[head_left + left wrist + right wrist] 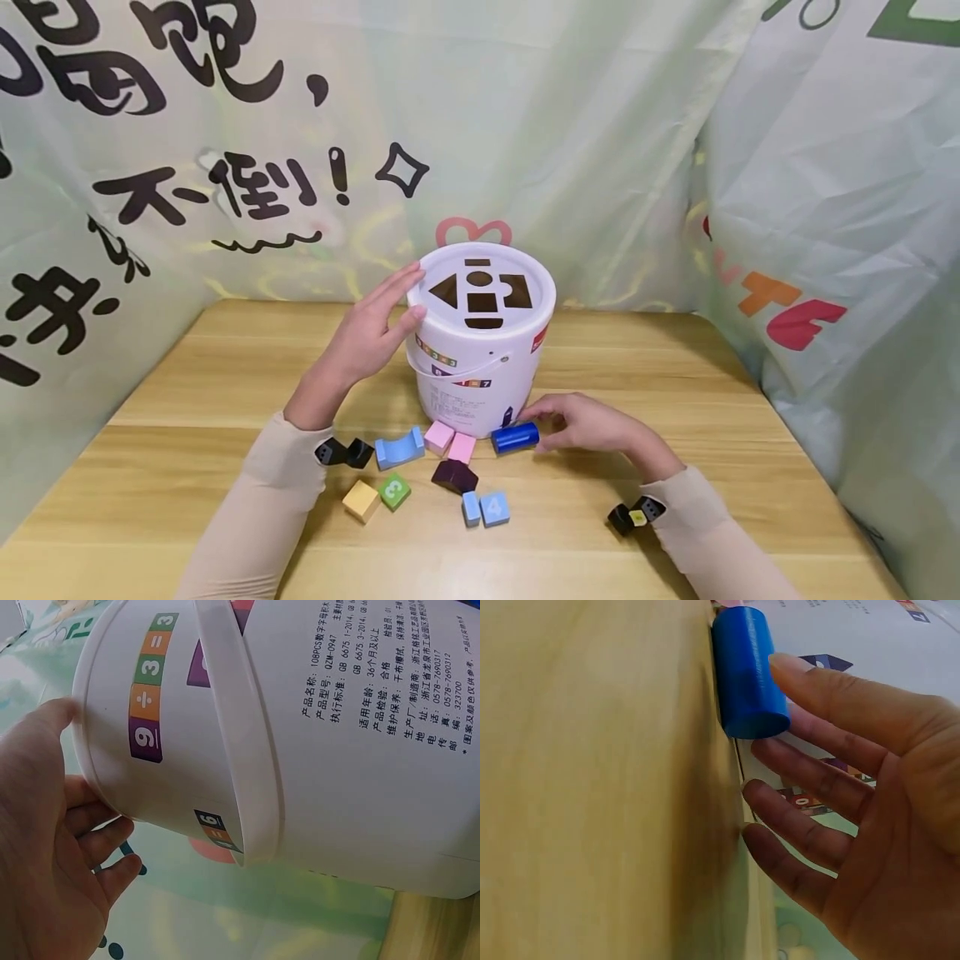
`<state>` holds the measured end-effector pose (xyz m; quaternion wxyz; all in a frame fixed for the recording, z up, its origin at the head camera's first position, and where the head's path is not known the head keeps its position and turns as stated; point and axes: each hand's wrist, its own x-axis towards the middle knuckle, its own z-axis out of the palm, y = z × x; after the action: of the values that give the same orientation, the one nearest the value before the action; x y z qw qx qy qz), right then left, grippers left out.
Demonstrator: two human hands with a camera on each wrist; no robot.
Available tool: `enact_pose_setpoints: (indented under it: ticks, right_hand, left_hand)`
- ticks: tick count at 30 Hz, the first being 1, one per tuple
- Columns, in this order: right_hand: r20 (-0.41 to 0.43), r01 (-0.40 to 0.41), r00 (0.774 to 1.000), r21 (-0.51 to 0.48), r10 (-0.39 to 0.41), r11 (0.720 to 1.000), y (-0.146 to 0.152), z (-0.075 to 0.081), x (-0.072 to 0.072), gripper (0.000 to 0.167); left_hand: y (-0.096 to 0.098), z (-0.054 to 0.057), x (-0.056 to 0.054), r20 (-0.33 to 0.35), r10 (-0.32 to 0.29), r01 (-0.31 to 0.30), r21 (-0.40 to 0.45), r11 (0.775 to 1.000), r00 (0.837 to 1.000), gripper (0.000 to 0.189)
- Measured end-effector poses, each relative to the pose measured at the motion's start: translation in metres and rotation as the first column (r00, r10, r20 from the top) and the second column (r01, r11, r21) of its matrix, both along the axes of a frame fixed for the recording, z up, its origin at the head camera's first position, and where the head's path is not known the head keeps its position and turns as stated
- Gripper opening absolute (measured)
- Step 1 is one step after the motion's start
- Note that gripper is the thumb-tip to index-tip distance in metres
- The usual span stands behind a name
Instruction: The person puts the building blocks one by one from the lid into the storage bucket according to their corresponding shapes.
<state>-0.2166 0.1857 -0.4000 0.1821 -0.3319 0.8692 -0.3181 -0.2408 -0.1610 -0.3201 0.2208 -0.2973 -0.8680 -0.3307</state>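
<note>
A white bucket (pixel 472 400) with shape cut-outs in its lid (pixel 459 315) stands upright on the table. My left hand (pixel 360 337) rests against the lid's left edge, its fingers fairly straight; the left wrist view shows the thumb and fingertips at the rim (pixel 84 742). At the bucket's lower right lies a blue cylinder block (pixel 515 438) on its side. Around its right end is my right hand (pixel 592 423), fingers loosely bent. In the right wrist view the thumb tip overlaps the cylinder (pixel 746 675), with fingers beyond it; a firm hold is not visible.
Loose blocks lie before the bucket: a light blue arch (pixel 400 450), pink blocks (pixel 438 437), a dark block (pixel 454 477), a yellow block (pixel 362 502), a green block (pixel 395 492) and light blue blocks (pixel 495 509). A printed curtain (pixel 600 167) hangs behind the wooden table (pixel 660 358).
</note>
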Motion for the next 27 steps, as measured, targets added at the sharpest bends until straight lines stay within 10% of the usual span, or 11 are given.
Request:
enact_pose_setpoints:
  ticks: [27]
  right_hand:
    - [-0.057, 0.029, 0.998, -0.008, -0.030, 1.000, 0.002, 0.005, 0.002, 0.022]
  left_hand:
    - [-0.001, -0.001, 0.000, -0.003, 0.003, -0.003, -0.003, 1.000, 1.000, 0.064]
